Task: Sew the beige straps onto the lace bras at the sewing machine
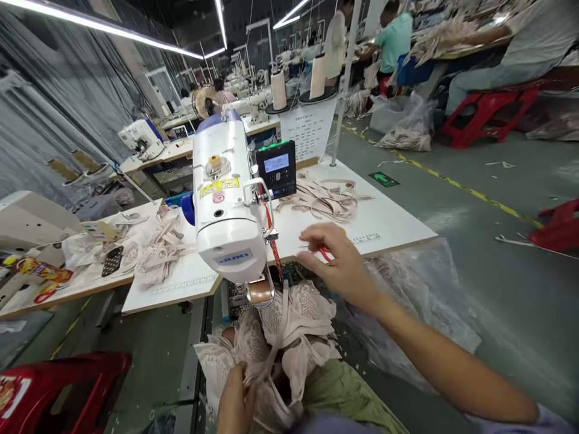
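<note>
Beige lace bras (298, 319) hang in a bunch below the head of a white sewing machine (226, 199) and across my lap. My left hand (236, 395) is closed on the near edge of one lace bra; part of its fingers is hidden by the fabric. A narrow beige strap (284, 316) runs down from the needle area over the bras. My right hand (337, 265) is above the right part of the white table, thumb and forefinger apart. Small red-handled snips (324, 254) lie just by its fingers, partly covered; I cannot tell whether they touch.
Loose beige straps (328, 199) are heaped on the table behind my right hand. A control panel (277, 169) stands beside the machine. More beige pieces (158, 250) lie at the left. Clear plastic (416, 301) hangs at the right edge. People sit working farther back.
</note>
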`<act>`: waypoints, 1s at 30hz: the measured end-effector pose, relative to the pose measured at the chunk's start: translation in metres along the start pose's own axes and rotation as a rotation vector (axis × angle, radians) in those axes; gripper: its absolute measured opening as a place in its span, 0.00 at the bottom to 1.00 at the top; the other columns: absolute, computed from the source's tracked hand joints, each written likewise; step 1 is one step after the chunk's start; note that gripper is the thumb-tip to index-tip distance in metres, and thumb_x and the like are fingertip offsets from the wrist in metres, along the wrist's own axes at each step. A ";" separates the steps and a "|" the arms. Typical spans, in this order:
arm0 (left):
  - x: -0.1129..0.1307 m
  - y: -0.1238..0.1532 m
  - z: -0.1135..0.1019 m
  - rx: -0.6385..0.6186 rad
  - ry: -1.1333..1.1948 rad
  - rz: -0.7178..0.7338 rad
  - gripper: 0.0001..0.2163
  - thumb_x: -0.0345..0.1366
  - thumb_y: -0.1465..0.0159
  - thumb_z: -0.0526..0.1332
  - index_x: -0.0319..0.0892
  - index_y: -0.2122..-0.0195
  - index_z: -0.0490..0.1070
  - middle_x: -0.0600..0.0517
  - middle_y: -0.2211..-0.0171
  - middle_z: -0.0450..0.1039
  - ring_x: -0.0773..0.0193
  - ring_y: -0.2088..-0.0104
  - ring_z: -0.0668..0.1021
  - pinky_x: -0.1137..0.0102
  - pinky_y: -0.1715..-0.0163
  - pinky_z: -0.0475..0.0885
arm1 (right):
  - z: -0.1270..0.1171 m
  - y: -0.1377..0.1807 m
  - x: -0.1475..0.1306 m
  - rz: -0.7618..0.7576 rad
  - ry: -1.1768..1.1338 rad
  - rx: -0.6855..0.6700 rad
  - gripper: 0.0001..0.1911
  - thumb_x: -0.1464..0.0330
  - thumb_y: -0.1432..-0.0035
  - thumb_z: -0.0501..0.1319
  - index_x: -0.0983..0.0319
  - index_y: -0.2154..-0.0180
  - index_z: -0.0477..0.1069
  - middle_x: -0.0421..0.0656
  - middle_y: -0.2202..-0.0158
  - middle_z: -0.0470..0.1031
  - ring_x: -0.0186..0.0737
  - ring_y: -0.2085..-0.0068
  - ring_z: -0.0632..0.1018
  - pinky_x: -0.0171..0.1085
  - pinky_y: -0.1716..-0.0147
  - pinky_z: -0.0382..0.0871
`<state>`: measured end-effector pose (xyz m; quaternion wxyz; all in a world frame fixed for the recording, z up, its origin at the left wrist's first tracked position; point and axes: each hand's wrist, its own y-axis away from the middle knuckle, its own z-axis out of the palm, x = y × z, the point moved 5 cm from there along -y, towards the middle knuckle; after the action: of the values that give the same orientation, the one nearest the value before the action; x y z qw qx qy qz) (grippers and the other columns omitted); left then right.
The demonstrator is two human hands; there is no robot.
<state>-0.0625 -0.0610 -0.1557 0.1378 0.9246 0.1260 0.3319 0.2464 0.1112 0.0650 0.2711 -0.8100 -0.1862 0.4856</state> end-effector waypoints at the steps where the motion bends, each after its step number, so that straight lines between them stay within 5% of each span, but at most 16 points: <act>1: -0.006 0.001 -0.002 0.018 0.008 -0.013 0.23 0.47 0.37 0.50 0.38 0.46 0.66 0.37 0.49 0.74 0.50 0.47 0.77 0.63 0.53 0.73 | -0.006 -0.016 -0.020 -0.121 0.028 0.072 0.13 0.63 0.39 0.64 0.57 0.53 0.71 0.46 0.54 0.72 0.43 0.57 0.75 0.44 0.56 0.71; 6: -0.006 0.010 -0.017 0.103 0.090 -0.032 0.26 0.54 0.36 0.48 0.41 0.49 0.70 0.40 0.51 0.76 0.51 0.49 0.78 0.65 0.53 0.74 | -0.012 -0.073 -0.082 -0.463 0.196 0.190 0.18 0.64 0.37 0.62 0.50 0.46 0.68 0.46 0.46 0.68 0.51 0.44 0.68 0.54 0.43 0.63; 14: -0.002 0.017 -0.018 0.110 0.184 -0.034 0.27 0.58 0.38 0.49 0.41 0.51 0.71 0.41 0.52 0.77 0.51 0.53 0.79 0.64 0.55 0.74 | -0.007 -0.092 -0.099 -0.618 0.317 0.133 0.06 0.66 0.34 0.59 0.53 0.61 0.76 0.42 0.49 0.69 0.48 0.46 0.68 0.51 0.43 0.60; 18: 0.010 0.016 -0.027 0.034 0.234 -0.020 0.30 0.61 0.39 0.52 0.40 0.51 0.72 0.39 0.53 0.77 0.50 0.53 0.79 0.64 0.54 0.74 | -0.011 -0.089 -0.102 -0.672 0.207 0.238 0.07 0.67 0.34 0.60 0.53 0.63 0.76 0.41 0.55 0.70 0.44 0.52 0.70 0.48 0.49 0.65; 22: 0.035 0.015 -0.071 0.057 0.261 0.044 0.29 0.61 0.39 0.56 0.41 0.52 0.74 0.39 0.54 0.78 0.50 0.55 0.80 0.65 0.57 0.76 | -0.017 -0.069 -0.093 -0.460 -0.083 0.278 0.06 0.66 0.34 0.59 0.55 0.63 0.75 0.43 0.61 0.68 0.44 0.55 0.70 0.49 0.51 0.67; 27: 0.103 0.034 -0.162 0.200 0.192 0.325 0.19 0.51 0.35 0.59 0.44 0.52 0.75 0.44 0.53 0.78 0.53 0.53 0.80 0.64 0.52 0.76 | 0.000 -0.027 -0.064 -0.086 -0.746 -0.061 0.15 0.58 0.32 0.53 0.57 0.69 0.69 0.43 0.64 0.66 0.42 0.61 0.71 0.49 0.55 0.73; 30: 0.153 0.054 -0.204 0.305 0.090 0.497 0.13 0.44 0.33 0.59 0.47 0.51 0.73 0.48 0.53 0.77 0.58 0.54 0.80 0.67 0.52 0.75 | 0.006 -0.020 -0.046 0.086 -0.718 -0.040 0.12 0.57 0.34 0.57 0.56 0.64 0.72 0.44 0.60 0.69 0.43 0.56 0.73 0.49 0.50 0.70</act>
<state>-0.0723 -0.0261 0.1024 -0.0942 0.9215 -0.0499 0.3733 0.2186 0.1020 0.1066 0.1518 -0.5999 -0.2449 0.7464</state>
